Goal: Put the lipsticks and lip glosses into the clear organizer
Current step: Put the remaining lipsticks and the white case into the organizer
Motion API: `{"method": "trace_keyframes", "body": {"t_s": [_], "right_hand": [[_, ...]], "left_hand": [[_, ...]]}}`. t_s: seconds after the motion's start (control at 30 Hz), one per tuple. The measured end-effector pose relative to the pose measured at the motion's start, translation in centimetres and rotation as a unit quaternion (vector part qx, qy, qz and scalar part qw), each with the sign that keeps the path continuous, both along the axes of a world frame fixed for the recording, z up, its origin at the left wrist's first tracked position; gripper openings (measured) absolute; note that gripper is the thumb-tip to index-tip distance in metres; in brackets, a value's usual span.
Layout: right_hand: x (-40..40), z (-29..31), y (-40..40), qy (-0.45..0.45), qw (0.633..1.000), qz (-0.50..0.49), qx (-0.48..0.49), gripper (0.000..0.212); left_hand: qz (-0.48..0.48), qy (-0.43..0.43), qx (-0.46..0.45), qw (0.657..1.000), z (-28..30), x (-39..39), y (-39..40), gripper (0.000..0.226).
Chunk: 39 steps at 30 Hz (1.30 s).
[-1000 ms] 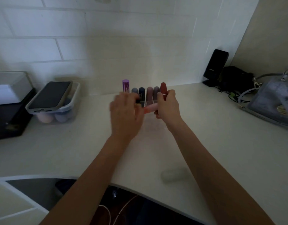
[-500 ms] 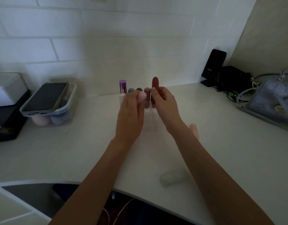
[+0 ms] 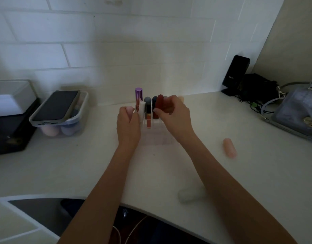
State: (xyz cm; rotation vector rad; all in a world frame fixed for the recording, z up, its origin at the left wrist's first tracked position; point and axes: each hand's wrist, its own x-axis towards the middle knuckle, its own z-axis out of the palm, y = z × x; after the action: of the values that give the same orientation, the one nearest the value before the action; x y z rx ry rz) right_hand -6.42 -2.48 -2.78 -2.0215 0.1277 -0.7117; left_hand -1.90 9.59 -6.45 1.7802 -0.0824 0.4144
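Two hands work at the clear acrylic organizer [image 3: 151,136]: the left hand [image 3: 128,127] clenches its near-left edge, apparently bracing it, while the right hand [image 3: 174,114] grasps a dark red lipstick tube [image 3: 159,103] over its back row.

Pale countertop [image 3: 222,182], curved front edge, tiled wall behind. Clear organizer [image 3: 157,136] standing near back centre. Clear tub [image 3: 72,124] at left, phone [image 3: 55,105] on top; black box [image 3: 12,131] just beside tub, further left. Pink tube [image 3: 230,147] lying loose right of centre, well apart from organizer. Blurred whitish item [image 3: 188,195] near front edge. Black speaker [image 3: 235,75], tangled cables [image 3: 257,103], grey bag [image 3: 299,111] at far right corner.
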Motion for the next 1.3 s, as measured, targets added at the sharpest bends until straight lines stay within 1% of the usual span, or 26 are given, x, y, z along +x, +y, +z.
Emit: {"method": "trace_keyframes", "body": {"t_s": [0.1, 0.13, 0.2, 0.27, 0.3, 0.33, 0.37, 0.4, 0.43, 0.47, 0.5, 0.53, 0.57, 0.6, 0.67, 0.8, 0.87, 0.93, 0.97, 1.03, 1.07, 1.13, 1.2, 1.23, 1.3], "right_hand": [[-0.3, -0.1, 0.6, 0.013, 0.988, -0.015, -0.151, 0.017], [-0.6, 0.1, 0.7, 0.020, 0.985, -0.013, -0.173, 0.017], [-1.2, 0.6, 0.5, 0.042, 0.987, 0.001, -0.158, 0.016], [-1.9, 1.5, -0.6, 0.067, 0.994, -0.007, -0.083, 0.023], [-2.4, 1.9, -1.4, 0.070, 0.995, -0.036, -0.059, 0.026], [-3.0, 2.2, -2.5, 0.074, 0.989, -0.099, -0.084, 0.027], [-3.6, 2.2, -3.9, 0.099, 0.966, -0.185, -0.153, 0.029], [-4.4, 2.2, -5.3, 0.152, 0.926, -0.260, -0.226, 0.029], [-5.2, 2.1, -6.6, 0.224, 0.887, -0.306, -0.263, 0.031], [-5.9, 1.9, -7.6, 0.304, 0.858, -0.323, -0.258, 0.035], [-6.6, 1.5, -8.4, 0.372, 0.841, -0.321, -0.227, 0.039], [-7.1, 0.9, -8.9, 0.420, 0.830, -0.312, -0.193, 0.042], [-7.5, 0.3, -9.3, 0.448, 0.826, -0.299, -0.166, 0.043], [-7.9, -0.1, -9.5, 0.457, 0.827, -0.290, -0.150, 0.042], [-8.1, -0.7, -9.8, 0.439, 0.842, -0.280, -0.142, 0.041], [-7.3, -1.8, -9.9, 0.378, 0.885, -0.234, -0.140, 0.045], [-7.0, -2.1, -9.9, 0.309, 0.920, -0.215, -0.109, 0.046], [-7.2, -1.9, -9.5, 0.219, 0.952, -0.209, -0.044, 0.041], [-7.3, -1.7, -9.3, 0.179, 0.960, -0.213, -0.011, 0.038], [-7.2, -1.2, -9.1, 0.111, 0.965, -0.234, 0.040, 0.042], [-7.1, -1.0, -8.8, 0.078, 0.965, -0.245, 0.045, 0.047], [-6.4, -0.7, -8.0, 0.033, 0.966, -0.258, 0.007, 0.051], [-5.7, -1.0, -7.0, 0.015, 0.965, -0.257, -0.040, 0.044], [-5.5, -1.2, -6.7, -0.010, 0.965, -0.260, -0.034, 0.039], [-5.5, -1.1, -6.6, -0.099, 0.960, -0.258, 0.031, 0.029]], "left_hand": [[-0.003, -0.004, 0.008, 1.000, 0.1, -0.1, 0.0, 0.010], [-0.007, -0.004, 0.009, 1.000, 0.1, -0.1, 0.0, 0.009], [-0.016, 0.003, -0.003, 1.000, 0.1, -0.1, 0.1, 0.011], [-0.027, 0.023, -0.022, 0.999, 0.1, 0.0, 0.1, 0.018], [-0.033, 0.034, -0.026, 0.999, 0.2, 0.0, 0.1, 0.019], [-0.039, 0.040, -0.021, 0.998, 0.2, 0.0, 0.1, 0.018], [-0.044, 0.038, -0.004, 0.998, 0.2, -0.1, 0.0, 0.017], [-0.053, 0.030, 0.018, 0.998, 0.2, -0.3, -0.1, 0.016], [-0.068, 0.020, 0.036, 0.997, 0.1, -0.6, -0.3, 0.015], [-0.086, 0.012, 0.048, 0.995, 0.0, -0.8, -0.5, 0.012], [-0.102, 0.009, 0.058, 0.993, 0.0, -0.9, -0.7, 0.010], [-0.115, 0.006, 0.070, 0.991, -0.1, -1.1, -0.9, 0.010], [-0.126, 0.002, 0.085, 0.988, -0.1, -1.2, -1.0, 0.012], [-0.137, -0.001, 0.100, 0.985, -0.1, -1.3, -1.1, 0.015], [-0.157, -0.008, 0.115, 0.981, -0.1, -1.4, -1.1, 0.020], [-0.201, -0.006, 0.120, 0.972, -0.2, -1.6, -1.0, 0.026], [-0.201, -0.020, 0.123, 0.972, -0.2, -1.6, -1.0, 0.030], [-0.160, -0.066, 0.127, 0.977, -0.1, -1.8, -1.2, 0.034], [-0.132, -0.097, 0.113, 0.980, 0.0, -2.1, -1.4, 0.033], [-0.097, -0.160, 0.084, 0.979, 0.4, -2.9, -1.9, 0.029], [-0.093, -0.184, 0.086, 0.975, 0.5, -3.2, -2.3, 0.028], [-0.111, -0.206, 0.104, 0.967, 1.0, -4.0, -3.2, 0.031], [-0.145, -0.230, 0.131, 0.953, 1.2, -4.6, -4.0, 0.034], [-0.156, -0.248, 0.149, 0.944, 1.1, -4.9, -4.4, 0.038], [-0.166, -0.279, 0.174, 0.930, 0.9, -5.2, -4.8, 0.042]]}}
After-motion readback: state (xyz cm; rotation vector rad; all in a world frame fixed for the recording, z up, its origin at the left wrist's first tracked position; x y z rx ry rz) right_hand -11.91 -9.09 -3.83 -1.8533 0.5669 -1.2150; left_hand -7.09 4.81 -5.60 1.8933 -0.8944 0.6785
